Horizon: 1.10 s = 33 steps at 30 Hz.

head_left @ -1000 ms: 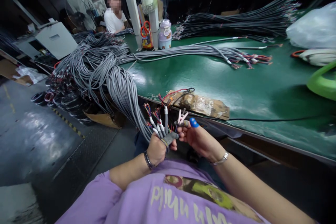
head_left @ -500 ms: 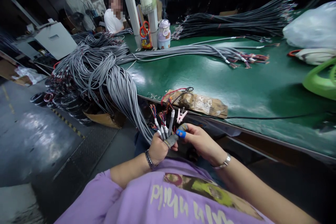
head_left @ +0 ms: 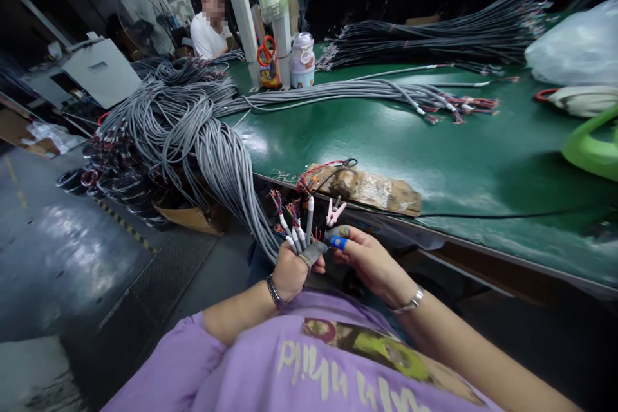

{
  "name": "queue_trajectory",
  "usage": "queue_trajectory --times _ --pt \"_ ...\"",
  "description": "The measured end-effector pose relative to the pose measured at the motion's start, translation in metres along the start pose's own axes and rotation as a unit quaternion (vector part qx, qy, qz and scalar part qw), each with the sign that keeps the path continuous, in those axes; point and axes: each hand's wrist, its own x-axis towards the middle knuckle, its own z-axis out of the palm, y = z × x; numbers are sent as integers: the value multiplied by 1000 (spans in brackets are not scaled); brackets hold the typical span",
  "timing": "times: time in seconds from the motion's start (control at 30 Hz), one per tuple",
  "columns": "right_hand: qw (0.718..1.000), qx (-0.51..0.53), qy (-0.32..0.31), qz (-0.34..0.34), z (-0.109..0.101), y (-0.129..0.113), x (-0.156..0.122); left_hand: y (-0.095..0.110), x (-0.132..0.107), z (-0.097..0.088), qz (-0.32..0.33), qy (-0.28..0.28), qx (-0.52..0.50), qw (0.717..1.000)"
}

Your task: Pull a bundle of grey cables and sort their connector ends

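Note:
My left hand point(head_left: 290, 270) is closed round the ends of several grey cables point(head_left: 295, 226), whose stripped coloured wires fan upward. A grey cot covers its thumb. My right hand point(head_left: 369, 257) sits just to the right, thumb in a blue cot and forefinger pinched together at a cable end near a small pink clip point(head_left: 334, 211). What the pinch grips is too small to name. The held cables run up to a big grey cable bundle point(head_left: 212, 148) hanging off the green table point(head_left: 434, 154).
A taped brown block with red and black leads point(head_left: 367, 187) lies on the table's near edge. Further cable bundles point(head_left: 434, 45), scissors point(head_left: 266, 55), a small jar point(head_left: 302, 61) and posts stand behind. A green object point(head_left: 591, 148) and plastic bags lie right. A seated person point(head_left: 208, 29) is far left.
My right thumb, raised a second ago, has come down into a pinch with the forefinger beside the cable ends. The left hand still holds the cables in nearly the same place.

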Motion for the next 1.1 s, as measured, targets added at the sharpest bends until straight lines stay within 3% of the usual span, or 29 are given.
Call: queue_trajectory --times 0.2,0.43,0.57,0.73,0.83,0.97,1.1 --pt "998 8 4 -58 7 -3 1 0 -1 -1 -6 -17 6 1000" --pt "998 4 26 -60 4 4 3 1 1 0 -16 0 1 1000" --pt "995 83 9 -46 7 8 1 3 3 1 -21 13 -8 1000" --pt "979 200 9 -21 10 -1 -1 3 1 -1 -51 -36 8 998" --pt "974 223 20 -22 6 -6 -1 1 0 -3 -53 -30 16 998" --pt "982 182 51 -29 1 -2 0 1 0 -4 -42 -7 3 999" --pt "996 60 45 -45 2 2 -1 2 0 -2 -43 -9 4 999"
